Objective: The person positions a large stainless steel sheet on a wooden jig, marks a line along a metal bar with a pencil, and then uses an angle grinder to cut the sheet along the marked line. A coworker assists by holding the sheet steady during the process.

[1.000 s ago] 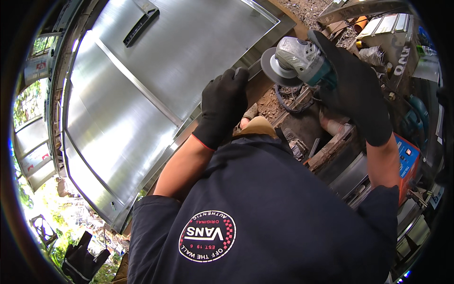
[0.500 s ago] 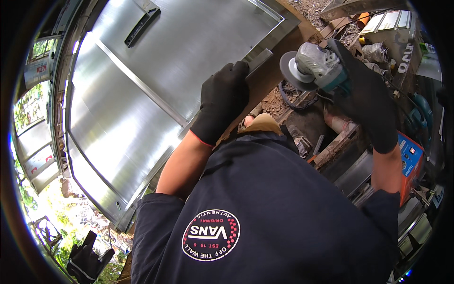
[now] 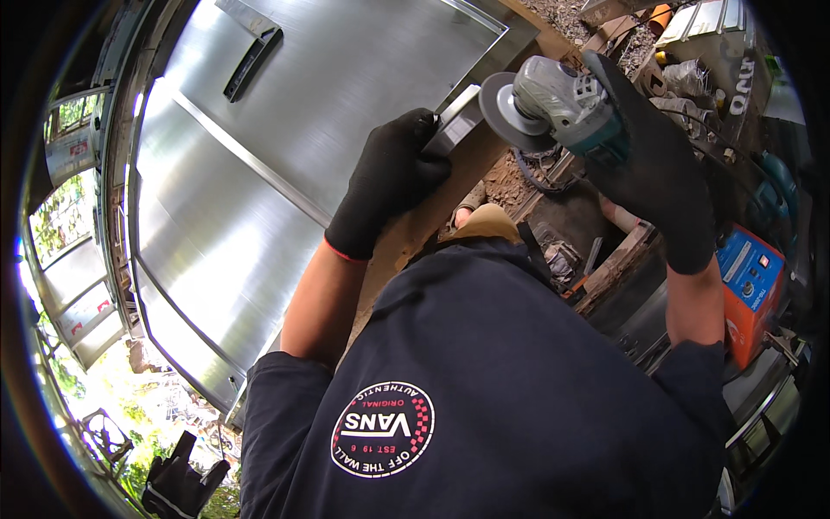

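Note:
My left hand, in a black glove, is closed around a short, flat-sided silver metal piece over the edge of a large sheet-metal panel. My right hand, gloved alike, grips a grey and teal angle grinder by its body. The grinder's disc is right at the outer end of the metal piece; whether they touch I cannot tell. My left palm and the part of the piece inside it are hidden.
A black bar-shaped handle lies on the panel. Brown board runs along the panel's near edge. At right stand a blue and orange machine box and a teal power tool. A black glove shows at lower left.
The grinder has come left and up to the end of the metal piece. My left hand has shifted slightly left, and the piece is now turned, showing a broader bright face.

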### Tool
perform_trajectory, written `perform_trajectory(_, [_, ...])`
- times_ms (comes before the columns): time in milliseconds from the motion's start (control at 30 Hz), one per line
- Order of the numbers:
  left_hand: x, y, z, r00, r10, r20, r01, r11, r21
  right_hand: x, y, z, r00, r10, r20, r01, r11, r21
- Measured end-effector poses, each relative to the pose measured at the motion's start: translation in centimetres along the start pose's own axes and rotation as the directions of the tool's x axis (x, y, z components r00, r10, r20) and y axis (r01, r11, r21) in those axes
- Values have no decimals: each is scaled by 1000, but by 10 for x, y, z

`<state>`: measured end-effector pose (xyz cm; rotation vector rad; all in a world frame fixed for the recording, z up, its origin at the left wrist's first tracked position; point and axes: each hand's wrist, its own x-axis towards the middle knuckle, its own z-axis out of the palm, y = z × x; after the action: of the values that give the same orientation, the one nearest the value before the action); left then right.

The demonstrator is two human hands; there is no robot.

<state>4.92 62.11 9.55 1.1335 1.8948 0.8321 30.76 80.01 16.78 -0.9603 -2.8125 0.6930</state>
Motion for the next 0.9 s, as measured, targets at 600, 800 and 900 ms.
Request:
perform_trajectory(600, [5, 15, -34, 934, -126, 333, 262, 876, -404, -25, 0, 19, 988, 153, 30, -154, 988, 31])
perform_trajectory(800, [15, 11, -44, 869, -159, 468, 405, 773, -488, -39, -2, 31, 969, 60, -241, 2, 968, 250])
perform_trajectory(900, [17, 2, -48, 839, -114, 533, 455, 685, -569, -39, -10, 29, 958, 41, -282, 38, 963, 267])
